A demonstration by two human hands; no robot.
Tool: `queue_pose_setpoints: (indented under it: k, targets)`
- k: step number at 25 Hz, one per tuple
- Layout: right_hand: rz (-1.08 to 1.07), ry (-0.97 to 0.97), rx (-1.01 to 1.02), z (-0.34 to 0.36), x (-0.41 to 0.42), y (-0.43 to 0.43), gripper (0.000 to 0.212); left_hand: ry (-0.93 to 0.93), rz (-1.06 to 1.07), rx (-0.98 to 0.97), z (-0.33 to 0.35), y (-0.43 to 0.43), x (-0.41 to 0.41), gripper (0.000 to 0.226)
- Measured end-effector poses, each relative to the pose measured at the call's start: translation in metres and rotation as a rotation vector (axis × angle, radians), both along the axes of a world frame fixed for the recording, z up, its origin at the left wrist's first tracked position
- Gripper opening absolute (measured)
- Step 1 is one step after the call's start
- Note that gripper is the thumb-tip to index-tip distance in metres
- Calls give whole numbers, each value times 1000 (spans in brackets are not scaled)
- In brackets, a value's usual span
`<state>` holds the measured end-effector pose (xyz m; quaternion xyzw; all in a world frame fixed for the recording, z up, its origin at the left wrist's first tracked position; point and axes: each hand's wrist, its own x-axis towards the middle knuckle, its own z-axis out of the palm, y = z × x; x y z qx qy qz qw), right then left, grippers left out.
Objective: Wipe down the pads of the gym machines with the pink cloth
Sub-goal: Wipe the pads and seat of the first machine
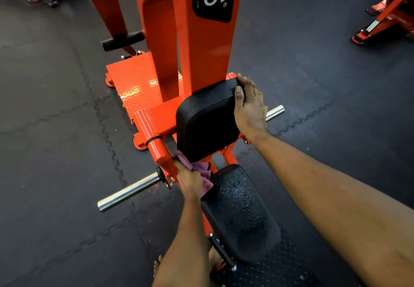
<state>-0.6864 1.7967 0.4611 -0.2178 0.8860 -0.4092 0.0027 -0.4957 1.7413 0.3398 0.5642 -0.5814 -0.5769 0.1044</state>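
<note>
An orange gym machine (192, 46) fills the middle of the head view. Its black upper pad (206, 123) tilts toward me. My right hand (249, 105) grips that pad's upper right corner, thumb on the face and fingers round the edge. My left hand (190, 180) holds the crumpled pink cloth (201, 169) against the pad's lower left edge, next to the orange frame. Below it lies a black seat pad (242, 212), speckled with droplets.
Chrome pegs stick out left (127, 191) and right (275, 113) of the frame. A black handle (122, 40) projects at upper left. An orange footplate (134, 82) lies behind. Another orange machine (389, 13) stands at far right on the dark rubber floor (56, 129). A bare foot (158, 264) shows at the bottom.
</note>
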Motion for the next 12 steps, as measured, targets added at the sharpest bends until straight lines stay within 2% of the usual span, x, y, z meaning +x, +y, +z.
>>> queue_pose_setpoints:
  k: [2, 4, 7, 10, 12]
  targets:
    - [12, -11, 15, 2, 1, 1, 44, 88, -8, -133, 23, -4, 2, 71]
    - [19, -51, 31, 7, 3, 1, 43, 112, -22, -188, 46, -9, -2, 83]
    - [38, -121, 40, 19, 8, 2, 40, 131, -58, -284, 93, -16, -3, 82]
    - [96, -194, 32, 33, 5, 8, 42, 241, -147, -436, 134, -23, 2, 75]
    - [126, -328, 5, 44, 0, 11, 43, 320, -202, -530, 162, -28, 6, 66]
